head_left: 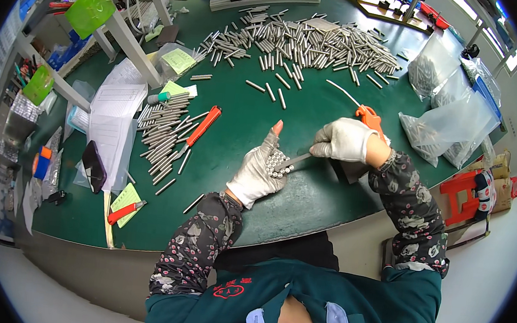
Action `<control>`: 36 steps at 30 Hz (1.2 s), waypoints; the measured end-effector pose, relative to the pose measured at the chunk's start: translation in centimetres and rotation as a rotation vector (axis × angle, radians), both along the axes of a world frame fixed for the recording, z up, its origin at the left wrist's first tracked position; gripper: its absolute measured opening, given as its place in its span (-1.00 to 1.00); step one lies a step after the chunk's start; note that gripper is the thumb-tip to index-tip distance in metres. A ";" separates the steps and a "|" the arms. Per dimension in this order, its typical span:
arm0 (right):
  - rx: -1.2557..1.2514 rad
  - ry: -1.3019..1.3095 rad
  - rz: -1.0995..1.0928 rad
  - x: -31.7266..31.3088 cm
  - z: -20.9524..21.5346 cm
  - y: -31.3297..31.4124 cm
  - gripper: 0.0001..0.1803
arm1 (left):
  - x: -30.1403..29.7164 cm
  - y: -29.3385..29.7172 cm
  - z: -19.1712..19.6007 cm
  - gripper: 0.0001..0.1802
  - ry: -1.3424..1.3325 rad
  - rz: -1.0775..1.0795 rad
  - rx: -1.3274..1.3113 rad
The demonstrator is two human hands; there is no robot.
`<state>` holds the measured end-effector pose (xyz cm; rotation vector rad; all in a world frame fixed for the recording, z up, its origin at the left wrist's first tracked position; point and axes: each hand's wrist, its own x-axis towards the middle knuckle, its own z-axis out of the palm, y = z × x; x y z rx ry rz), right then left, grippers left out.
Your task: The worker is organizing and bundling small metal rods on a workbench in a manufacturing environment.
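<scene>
- Currently, the left hand's (257,178) grip curls around a bundle of short metal rods (276,163) near the desk's (303,210) front edge.
- Opposite, the right hand's (343,140) grip pinches a thin metal strip (298,160), tip at the bundle.
- Beyond, loose rods (316,44) lie heaped.

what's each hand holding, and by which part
Left hand: a bundle of metal rods, gripped around its sides. Right hand: a thin metal strip, pinched near the end away from the bundle.

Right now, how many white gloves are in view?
2: one on the left hand, which holds a bundle of rods; one on the right hand, which grips a flat strip. No others show.
</scene>
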<state>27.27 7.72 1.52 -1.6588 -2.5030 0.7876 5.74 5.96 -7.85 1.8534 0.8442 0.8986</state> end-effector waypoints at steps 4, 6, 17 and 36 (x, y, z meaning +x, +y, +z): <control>0.071 -0.052 -0.168 1.2 1.4 0.4 -0.70 | 0.3 0.2 -0.4 0.07 -0.050 -0.023 -0.033; 0.057 0.088 -0.016 0.0 1.1 0.0 -0.71 | 0.1 0.1 -0.4 0.07 -0.070 -0.048 -0.060; -0.013 0.040 0.089 -1.3 0.0 1.0 -0.77 | 0.2 0.1 -0.2 0.07 -0.065 -0.009 0.056; 0.095 0.102 -0.047 0.2 -0.6 2.0 -0.76 | 0.5 0.4 -0.4 0.07 -0.076 0.025 0.003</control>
